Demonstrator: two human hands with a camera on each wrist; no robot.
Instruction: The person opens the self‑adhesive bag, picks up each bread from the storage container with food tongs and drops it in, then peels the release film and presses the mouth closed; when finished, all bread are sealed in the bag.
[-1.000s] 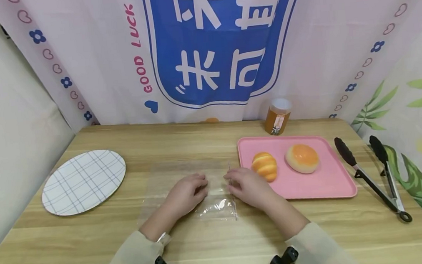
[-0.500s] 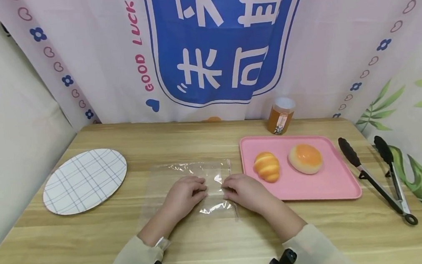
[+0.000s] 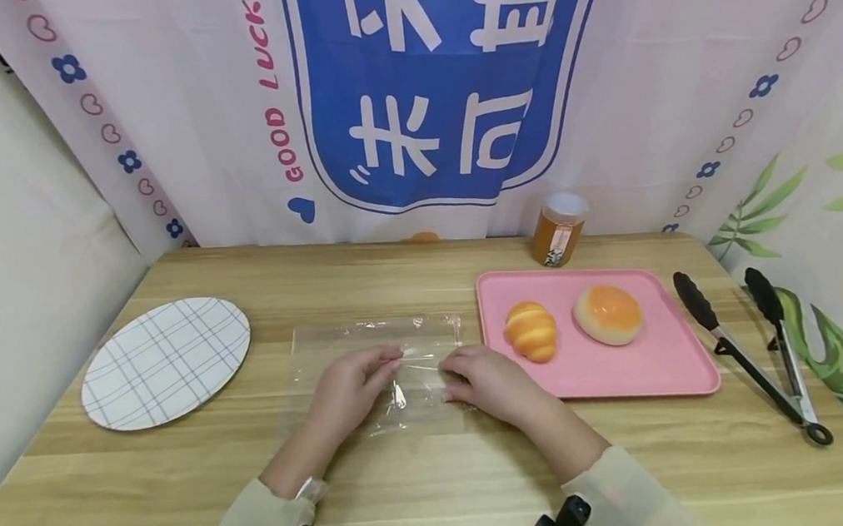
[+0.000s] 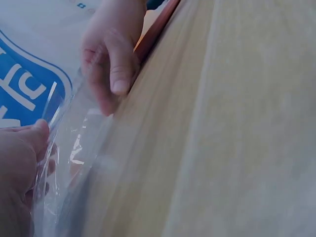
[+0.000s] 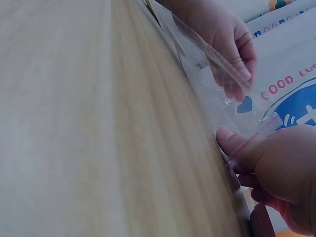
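Observation:
A clear plastic bag (image 3: 375,330) lies on the wooden table between both hands, its film wrinkled and catching light. My left hand (image 3: 348,388) pinches the film near the bag's middle between thumb and fingers; the left wrist view shows the film raised at that thumb. At the bag's right edge, my right hand (image 3: 494,384) pinches the film with thumb and fingers. A strip with a reddish line (image 5: 254,139) crosses the right thumb in the right wrist view. Part of the bag is hidden under the hands.
Right of the bag, a pink tray (image 3: 627,379) holds a striped bread roll (image 3: 531,333) and a round bun (image 3: 608,315). Black-tipped tongs (image 3: 766,379) lie farther right. A jar (image 3: 560,230) stands behind the tray; a checked plate (image 3: 167,364) lies at left.
The left hand has shifted slightly left, drawing away from the right hand. Near the fingers the film has lifted and creased, and its bright reflections have changed.

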